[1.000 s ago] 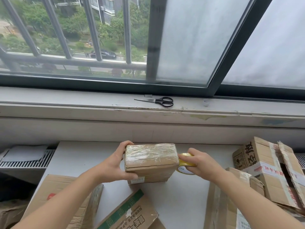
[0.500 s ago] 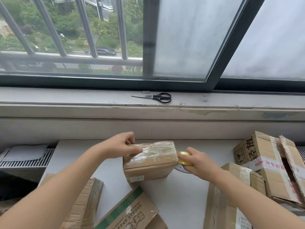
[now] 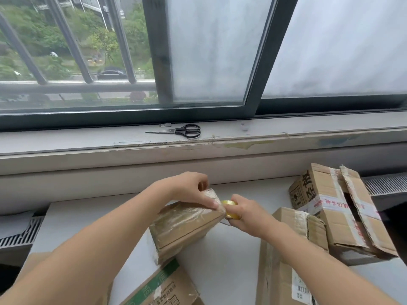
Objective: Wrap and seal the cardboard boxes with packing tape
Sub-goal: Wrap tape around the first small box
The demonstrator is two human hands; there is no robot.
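The white worktop runs under a windowsill, and worn cardboard crowds its near and right sides. The largest carton stands at the far right with its top flaps open and printed tape across it. A second carton sits just left of it, under the right forearm. A green-striped carton pokes in from the bottom edge.

In the middle lies the small box, turned on a slant and covered in wrinkled clear tape. Its near left corner is close to the green-striped carton and its far right corner is under the hands.

The left hand reaches across to that far end. Its grip is closed on the box, fingers curled over the far edge and thumb pressed flat along the top by the right corner.

The right hand is just beside that same corner. Its grip is wrapped round the yellow-cored tape roll, which touches or nearly touches the box's corner; I cannot tell which.

Black-handled scissors lie closed on the windowsill, well apart from the hands
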